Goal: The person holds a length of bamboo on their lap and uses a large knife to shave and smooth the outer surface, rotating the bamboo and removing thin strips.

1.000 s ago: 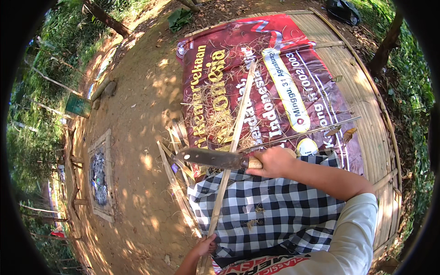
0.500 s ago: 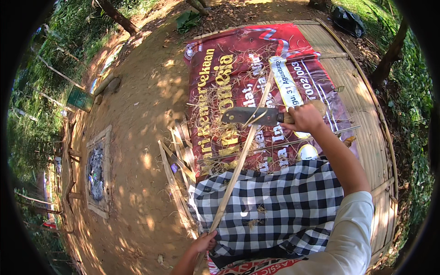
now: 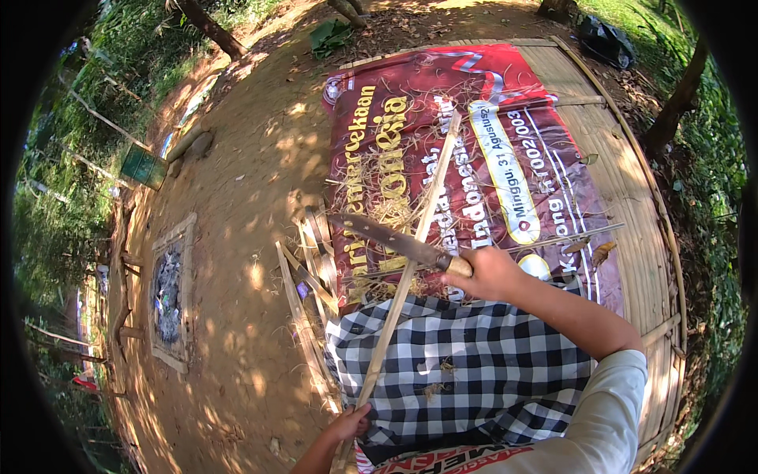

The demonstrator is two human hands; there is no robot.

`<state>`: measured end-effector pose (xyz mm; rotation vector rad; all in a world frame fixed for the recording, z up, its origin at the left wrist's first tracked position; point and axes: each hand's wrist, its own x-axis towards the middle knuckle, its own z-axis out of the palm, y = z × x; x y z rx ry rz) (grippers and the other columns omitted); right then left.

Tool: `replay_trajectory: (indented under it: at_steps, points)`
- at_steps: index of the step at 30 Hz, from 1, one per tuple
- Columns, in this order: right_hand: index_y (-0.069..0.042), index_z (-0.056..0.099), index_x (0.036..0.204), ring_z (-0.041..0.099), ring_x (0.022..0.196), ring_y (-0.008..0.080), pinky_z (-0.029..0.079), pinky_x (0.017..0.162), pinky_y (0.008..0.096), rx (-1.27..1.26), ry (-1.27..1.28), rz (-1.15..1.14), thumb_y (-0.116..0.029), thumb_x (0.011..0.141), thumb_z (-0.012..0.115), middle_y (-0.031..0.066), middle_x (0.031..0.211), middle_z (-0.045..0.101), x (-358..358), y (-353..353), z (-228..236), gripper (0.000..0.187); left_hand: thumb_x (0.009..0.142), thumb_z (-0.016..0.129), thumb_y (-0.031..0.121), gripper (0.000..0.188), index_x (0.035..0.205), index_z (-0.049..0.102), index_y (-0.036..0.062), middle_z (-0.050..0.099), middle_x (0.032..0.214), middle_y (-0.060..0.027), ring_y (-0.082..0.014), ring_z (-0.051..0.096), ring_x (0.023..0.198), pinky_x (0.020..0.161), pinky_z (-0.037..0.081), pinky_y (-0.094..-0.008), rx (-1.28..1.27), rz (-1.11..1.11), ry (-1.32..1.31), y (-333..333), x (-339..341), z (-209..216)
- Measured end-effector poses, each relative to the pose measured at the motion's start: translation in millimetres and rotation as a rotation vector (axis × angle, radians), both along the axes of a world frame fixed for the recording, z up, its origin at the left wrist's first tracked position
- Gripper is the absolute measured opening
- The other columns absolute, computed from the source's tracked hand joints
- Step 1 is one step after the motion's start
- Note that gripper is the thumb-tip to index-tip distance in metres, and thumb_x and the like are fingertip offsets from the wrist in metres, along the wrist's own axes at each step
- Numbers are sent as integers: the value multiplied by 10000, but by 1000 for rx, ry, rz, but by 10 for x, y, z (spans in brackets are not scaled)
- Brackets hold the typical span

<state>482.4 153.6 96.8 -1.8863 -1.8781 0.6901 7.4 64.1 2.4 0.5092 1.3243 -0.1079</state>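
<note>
A long pale bamboo strip point(image 3: 392, 314) slants from my lap up over the red printed banner point(image 3: 513, 75). Its lower end is gripped by my left hand point(image 3: 348, 424), fingers wrapped round it. My right hand point(image 3: 491, 274) is closed on the wooden handle of a machete point(image 3: 388, 238). The dark blade points left and crosses the strip about midway along it. Over my legs lies a black-and-white checked cloth point(image 3: 466, 340). Thin curled shavings point(image 3: 391, 207) are scattered across the banner.
More split bamboo strips point(image 3: 298, 316) lie at the left edge of the bamboo platform point(image 3: 632, 213). A framed pit of ash point(image 3: 168, 292) is set in the dirt ground further left. Tree trunks stand around, with a black plastic bag point(image 3: 604, 41) at the far right.
My right hand has moved left and toward me, bringing the machete down along the strip. Its blade is now seen more edge-on. My left hand stays on the strip's lower end.
</note>
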Motion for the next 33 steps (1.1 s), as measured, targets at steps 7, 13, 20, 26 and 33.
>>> replay_trajectory:
  at_steps: [7, 13, 20, 26, 33]
  points:
    - [-42, 550, 765, 633, 608, 239, 509, 595, 348, 483, -534, 546, -622, 841, 517, 85, 641, 607, -304, -116, -169, 586, 946, 564, 406, 347, 852, 402, 114, 285, 550, 55, -76, 293, 439, 408, 230, -245, 30, -19, 5, -11, -15, -30]
    - [-56, 577, 762, 629, 544, 238, 483, 496, 357, 361, -691, 37, -670, 827, 513, 87, 627, 627, 968, 420, -12, 621, 960, 537, 405, 411, 710, 368, 127, 291, 538, 56, -76, 290, 441, 410, 227, -249, 62, 3, -59, -56, 7, 8]
    - [-19, 634, 834, 661, 621, 315, 528, 620, 417, 167, -597, -176, -648, 819, 550, 151, 649, 651, 851, 390, -22, 635, 954, 550, 410, 383, 818, 341, 119, 324, 563, 44, -77, 296, 439, 406, 241, -248, 18, -63, -21, 37, 61, 81]
    - [14, 641, 810, 654, 685, 369, 519, 652, 450, -63, 9, -210, -627, 832, 554, 211, 670, 636, 539, 299, 59, 648, 956, 551, 393, 344, 877, 350, 125, 321, 557, 48, -77, 309, 437, 400, 242, -249, 62, -56, 14, -4, 62, 37]
    - [-23, 609, 826, 646, 624, 268, 517, 607, 371, 188, -405, 380, -635, 843, 522, 134, 631, 610, -183, -142, 59, 618, 958, 547, 393, 366, 784, 366, 128, 312, 571, 52, -76, 298, 445, 407, 231, -252, 98, -21, -1, -41, 48, 29]
